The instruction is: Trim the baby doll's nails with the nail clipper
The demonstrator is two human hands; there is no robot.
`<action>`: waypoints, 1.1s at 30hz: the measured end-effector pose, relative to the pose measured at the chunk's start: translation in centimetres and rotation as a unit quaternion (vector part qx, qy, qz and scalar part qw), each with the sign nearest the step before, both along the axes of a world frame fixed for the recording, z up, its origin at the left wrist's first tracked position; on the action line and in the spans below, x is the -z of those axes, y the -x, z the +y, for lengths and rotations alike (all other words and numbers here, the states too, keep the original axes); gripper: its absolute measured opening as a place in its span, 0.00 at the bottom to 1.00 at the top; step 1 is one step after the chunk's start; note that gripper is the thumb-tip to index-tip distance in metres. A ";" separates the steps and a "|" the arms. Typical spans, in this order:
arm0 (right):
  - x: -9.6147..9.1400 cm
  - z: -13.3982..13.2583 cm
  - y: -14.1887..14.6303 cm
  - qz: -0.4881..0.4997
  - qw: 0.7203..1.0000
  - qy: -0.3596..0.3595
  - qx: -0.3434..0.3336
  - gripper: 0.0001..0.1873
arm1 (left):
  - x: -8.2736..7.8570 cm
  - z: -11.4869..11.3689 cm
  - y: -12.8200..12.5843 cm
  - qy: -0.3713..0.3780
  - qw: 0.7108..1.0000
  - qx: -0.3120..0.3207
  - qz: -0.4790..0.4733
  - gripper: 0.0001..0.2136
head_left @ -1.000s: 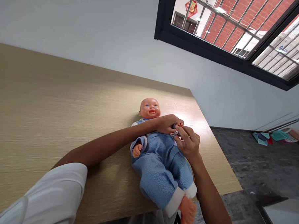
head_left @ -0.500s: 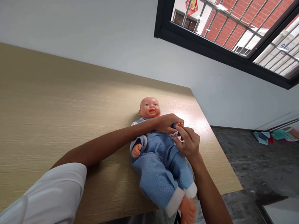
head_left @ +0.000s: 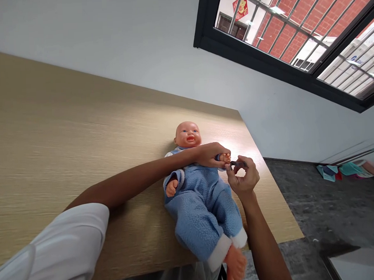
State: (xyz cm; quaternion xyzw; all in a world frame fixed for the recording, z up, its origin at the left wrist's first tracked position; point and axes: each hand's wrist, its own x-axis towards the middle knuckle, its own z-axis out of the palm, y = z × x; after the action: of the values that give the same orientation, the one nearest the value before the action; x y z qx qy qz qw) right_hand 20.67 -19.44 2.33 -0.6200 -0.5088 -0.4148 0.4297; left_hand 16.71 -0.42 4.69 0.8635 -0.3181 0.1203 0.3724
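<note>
We are looking down and askew across a room, with a pale wall (head_left: 108, 36) filling the upper view and one dark-framed, barred window (head_left: 264, 64) opening onto a red brick wall (head_left: 293, 28). Off to the side, a dark speckled floor (head_left: 305, 217) is showing, with a small heap of coloured cloth (head_left: 346, 169) lying at the foot of the pale wall.

One wood-grain table (head_left: 81, 132) is taking up most of the view. It is bearing a single baby doll (head_left: 187, 134), which is lying on its back near the far corner, so the flat top is supporting its whole body. The doll is wearing one blue fleece romper (head_left: 198, 214) with two white leg cuffs. One bare foot (head_left: 235, 265) is sticking out past the near table edge, and one free doll hand (head_left: 171, 187) is resting on the chest.

Two arms are reaching in. The left arm, in a white sleeve (head_left: 55, 245), is crossing the doll's chest, and the left hand (head_left: 210, 155) is closed around the doll's raised arm, holding it steady so its tiny fingers (head_left: 225, 157) are poking out beyond the grip. The right hand (head_left: 242, 176) is curled, with its thumb and fingers pinching one small dark nail clipper (head_left: 238, 164). The clipper's tip is just beside those tiny fingers, though we cannot tell whether they are touching.
</note>
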 end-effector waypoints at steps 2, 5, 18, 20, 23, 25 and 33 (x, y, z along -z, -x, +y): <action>-0.2 0.0 0.0 -0.024 1.000 0.010 0.003 0.17 | 0.1 0.1 -0.1 0.007 1.000 0.007 -0.004 0.15; -0.4 0.1 0.0 -0.035 0.999 0.016 0.005 0.16 | 0.1 0.1 -0.1 0.009 1.000 0.008 -0.004 0.16; -0.5 0.1 0.1 -0.041 0.998 0.046 -0.020 0.15 | 0.2 0.1 -0.1 -0.004 1.000 -0.003 0.008 0.15; -0.6 0.2 0.1 -0.035 0.998 0.050 -0.021 0.15 | 0.2 0.1 -0.1 -0.002 1.000 -0.004 0.011 0.15; -0.6 0.2 0.1 -0.024 0.998 0.046 -0.023 0.14 | 0.2 0.1 -0.1 0.003 1.000 0.003 0.004 0.15; -0.5 0.2 0.1 -0.013 0.999 0.045 -0.023 0.14 | 0.2 0.1 -0.2 0.008 1.000 0.010 -0.002 0.16; -0.3 0.0 0.1 0.079 0.995 0.059 -0.019 0.13 | 0.1 0.1 -0.1 0.008 1.000 0.007 -0.008 0.16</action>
State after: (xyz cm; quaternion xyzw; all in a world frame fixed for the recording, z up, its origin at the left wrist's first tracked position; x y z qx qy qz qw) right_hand 20.52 -19.45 2.67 -0.6651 -0.5090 -0.3256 0.4388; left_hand 16.80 -0.30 4.57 0.8575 -0.3261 0.1268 0.3773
